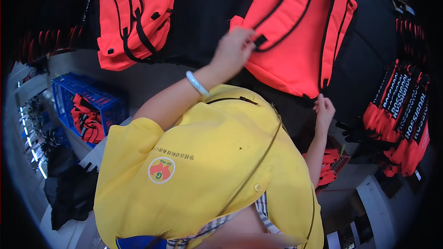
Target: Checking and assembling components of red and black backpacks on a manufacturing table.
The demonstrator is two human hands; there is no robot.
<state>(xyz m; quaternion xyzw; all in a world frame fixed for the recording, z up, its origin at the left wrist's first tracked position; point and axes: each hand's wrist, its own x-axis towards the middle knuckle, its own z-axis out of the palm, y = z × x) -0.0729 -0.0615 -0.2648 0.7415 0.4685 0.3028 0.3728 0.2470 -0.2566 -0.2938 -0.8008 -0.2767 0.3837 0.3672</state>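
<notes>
A red-orange backpack (300, 60) with black edging lies on a dark surface in front of me, its two shoulder straps facing up. My left hand (233, 50), a pale bangle on the wrist, is closed at its left edge. The fingertips pinch by the short black webbing (260, 41) under the left shoulder strap (288, 11). At the bag's lower right corner, my right hand (324, 110) is closed, thumb and finger meeting by the lower end of the right strap (328, 46). What exactly lies between those fingertips is too small to make out.
A second red-orange backpack (134, 18) lies to the left. Below it stands a blue crate (110, 106) with red and black pieces. Bundled red and black pieces with white lettering (401, 110) hang at the right; more (64, 18) are at the far left. A red basket (339, 166) sits beside my right forearm.
</notes>
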